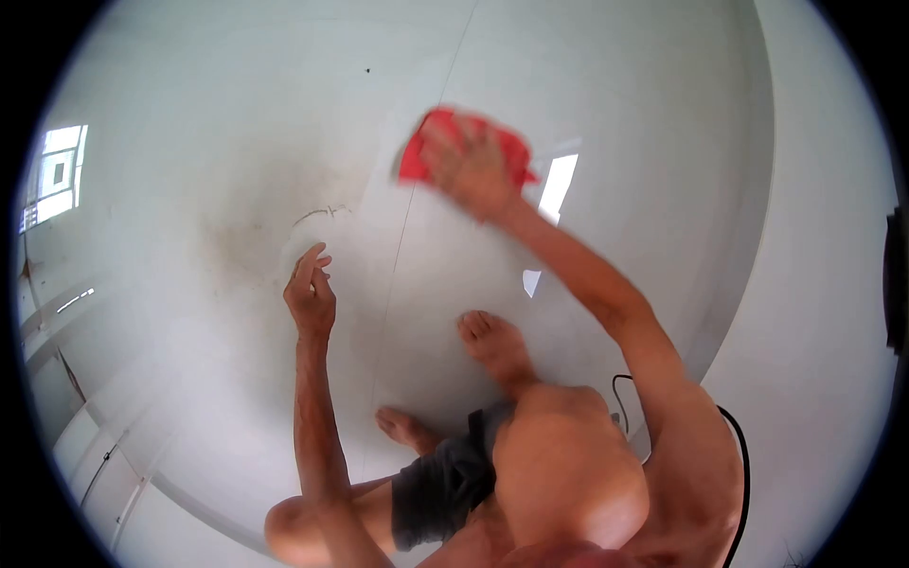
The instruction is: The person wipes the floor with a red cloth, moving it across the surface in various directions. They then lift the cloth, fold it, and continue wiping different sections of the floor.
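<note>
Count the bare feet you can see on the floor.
2. One foot is planted mid-frame, below the right hand pressing the red cloth; the other foot sits lower left, its heel hidden.

Black cable [745, 466] at rt, grey stain [248, 235] + thin crack mark [322, 211] on white floor [237, 104]

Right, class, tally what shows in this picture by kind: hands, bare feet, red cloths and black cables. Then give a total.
Hands: 2, left hand and right hand
Feet: 2, near foot and far foot
Cloth: 1
Cable: 1
Total: 6
</note>
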Tool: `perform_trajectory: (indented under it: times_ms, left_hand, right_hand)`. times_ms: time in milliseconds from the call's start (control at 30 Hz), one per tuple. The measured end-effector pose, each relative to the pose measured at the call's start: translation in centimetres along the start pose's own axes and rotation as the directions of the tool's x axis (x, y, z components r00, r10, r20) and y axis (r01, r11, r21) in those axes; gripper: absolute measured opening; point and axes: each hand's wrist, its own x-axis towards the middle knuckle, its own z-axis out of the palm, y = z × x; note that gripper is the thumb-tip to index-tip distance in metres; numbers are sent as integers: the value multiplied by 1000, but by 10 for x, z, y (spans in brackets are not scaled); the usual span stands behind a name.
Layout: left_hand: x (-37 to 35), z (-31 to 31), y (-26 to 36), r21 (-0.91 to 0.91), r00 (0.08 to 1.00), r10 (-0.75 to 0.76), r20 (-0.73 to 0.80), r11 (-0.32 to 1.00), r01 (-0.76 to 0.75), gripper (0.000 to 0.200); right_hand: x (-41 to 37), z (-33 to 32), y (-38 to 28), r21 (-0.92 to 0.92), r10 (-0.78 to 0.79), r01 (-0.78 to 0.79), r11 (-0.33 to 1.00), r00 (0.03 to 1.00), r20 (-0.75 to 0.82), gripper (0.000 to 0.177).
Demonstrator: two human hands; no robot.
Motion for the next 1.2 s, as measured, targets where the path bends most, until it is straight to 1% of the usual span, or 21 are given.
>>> perform_trajectory:
  times_ms: [67,100,167,233,300,367,400,500,600,667,733,800,900,933,967,1000,1067,1100,1133,1167,1200]
  left_hand:
    - [0,0,2,-28,999,-32,-10,999,32,38]
    - [1,1,3,-43,999,-46,-21,998,45,38]
    - [-1,8,7,-62,999,-28,-32,998,26,38]
    - [-2,-1,8,-90,999,-19,-45,996,15,38]
    - [-7,-13,12,-128,998,-25,-59,992,17,38]
    - [-9,-13,7,-192,995,-57,-78,981,41,38]
    - [-13,23,28,-216,994,-75,-77,975,56,38]
    - [-12,34,36,-269,993,-101,-62,960,81,38]
    - [-9,37,40,-255,996,-70,-54,965,54,35]
    - [-6,34,39,-223,999,-1,-53,975,-11,34]
    - [-1,32,40,-197,996,18,-87,980,-35,34]
    - [0,25,34,-221,990,-12,-142,975,-20,33]
    - [-2,13,18,-335,950,-154,-273,941,57,33]
    - [-5,3,9,-374,923,-214,-321,924,84,33]
    - [-7,-7,1,-415,892,-269,-364,904,103,33]
    - [-14,-17,-7,-461,856,-312,-413,882,99,33]
    - [-35,-34,-28,-571,747,-422,-514,818,70,33]
    - [-48,-41,-34,-580,686,-477,-549,809,99,33]
    - [-60,-47,-42,-590,625,-523,-580,799,121,34]
    - [-72,-52,-51,-600,556,-573,-602,784,159,34]
    - [-86,-59,-58,-611,486,-617,-620,767,195,33]
  right_hand:
    - [28,3,71,98,196,-187,978,976,-97,34]
    - [39,3,102,37,229,-226,973,954,-193,33]
    - [42,-13,145,90,334,-322,942,896,-291,34]
    - [26,-13,151,-10,372,-403,915,854,-364,33]
    - [-19,-29,112,16,415,-427,904,870,-264,36]
    - [-84,-61,53,82,343,-333,939,920,-192,37]
    - [-145,-71,53,112,327,-314,943,937,-125,40]
    - [-246,-96,-23,202,169,-168,965,986,14,42]
    - [-274,-97,4,204,37,-32,978,999,-21,43]
    - [-251,-85,57,102,69,-58,993,991,-115,41]
    - [-204,-69,112,71,325,-317,946,928,-184,38]
    - [-142,-57,147,53,566,-575,817,780,-265,39]
    - [-49,-37,132,-177,779,-811,558,585,-224,40]
    - [-25,-44,105,-202,764,-779,594,625,-161,42]
    - [-27,-17,96,-206,588,-625,753,780,-214,42]
    - [-25,-8,71,-214,314,-363,907,920,-233,45]
    - [-12,-29,-31,-107,259,-280,954,950,-174,42]
    - [-18,-25,-73,-48,192,-205,978,961,-200,45]
    - [-29,-18,-114,75,90,-81,994,989,-121,46]
    - [-46,-21,-156,112,-126,136,984,987,-98,43]
    - [-56,-38,-200,258,-238,258,931,965,-107,40]
